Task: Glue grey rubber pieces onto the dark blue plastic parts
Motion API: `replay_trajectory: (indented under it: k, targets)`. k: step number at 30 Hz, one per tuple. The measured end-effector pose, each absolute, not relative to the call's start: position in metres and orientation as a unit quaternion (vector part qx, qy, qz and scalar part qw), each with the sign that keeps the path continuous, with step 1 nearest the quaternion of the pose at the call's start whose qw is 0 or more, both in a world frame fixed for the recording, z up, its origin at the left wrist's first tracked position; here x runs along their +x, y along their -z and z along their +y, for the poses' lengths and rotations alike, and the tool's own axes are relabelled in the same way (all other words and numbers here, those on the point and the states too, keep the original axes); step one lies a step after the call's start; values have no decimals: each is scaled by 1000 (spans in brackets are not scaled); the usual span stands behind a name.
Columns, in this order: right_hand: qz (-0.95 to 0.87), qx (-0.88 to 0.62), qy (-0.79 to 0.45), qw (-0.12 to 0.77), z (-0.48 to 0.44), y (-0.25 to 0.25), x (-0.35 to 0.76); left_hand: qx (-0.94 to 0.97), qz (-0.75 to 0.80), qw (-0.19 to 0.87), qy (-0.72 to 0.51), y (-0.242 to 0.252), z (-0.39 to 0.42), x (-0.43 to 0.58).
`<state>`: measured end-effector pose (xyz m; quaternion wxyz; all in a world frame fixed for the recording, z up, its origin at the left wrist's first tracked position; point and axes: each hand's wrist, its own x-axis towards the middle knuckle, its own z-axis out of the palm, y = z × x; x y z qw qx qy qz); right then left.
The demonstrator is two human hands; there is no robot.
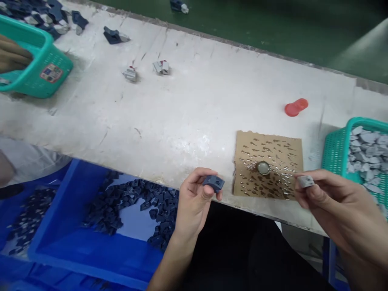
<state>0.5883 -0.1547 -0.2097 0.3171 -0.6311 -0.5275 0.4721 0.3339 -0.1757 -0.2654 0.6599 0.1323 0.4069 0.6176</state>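
Observation:
My left hand [195, 196] is closed on a small dark blue plastic part [214, 183], pinched between thumb and fingers near the table's front edge. In my right hand [333, 196] a small light grey part [305, 181] is pinched between thumb and fingertips. The two parts are apart. Between the hands and a little beyond them lies a square of brown cardboard [247, 139], dotted with wet, glossy streaks. A small round cap-like piece [263, 167] stands on the cardboard.
At right, a green basket [335, 151] holds grey parts [368, 155]. A red plastic piece [296, 107] lies behind the cardboard. Joined parts [115, 35] lie at far left beside another green basket [48, 76]. Below the table, a blue bin [69, 242] holds dark parts. Someone's sleeve [30, 159] shows left.

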Motion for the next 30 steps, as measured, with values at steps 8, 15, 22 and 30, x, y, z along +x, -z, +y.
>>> replay_trajectory:
  k: [8,15,22,30]
  targets:
    - [-288,-526,-721,348,-153,186,586,194,423,637,-615,276,-176,330]
    - [-252,-547,-710,366,-158,184,594,194,442,627,-612,276,-176,330]
    - [-378,-622,-582,364,-159,199,604,128,440,672,-582,263,-175,333]
    - [-426,-626,-578,304,-147,202,601,63,378,759,-527,249,-184,337]
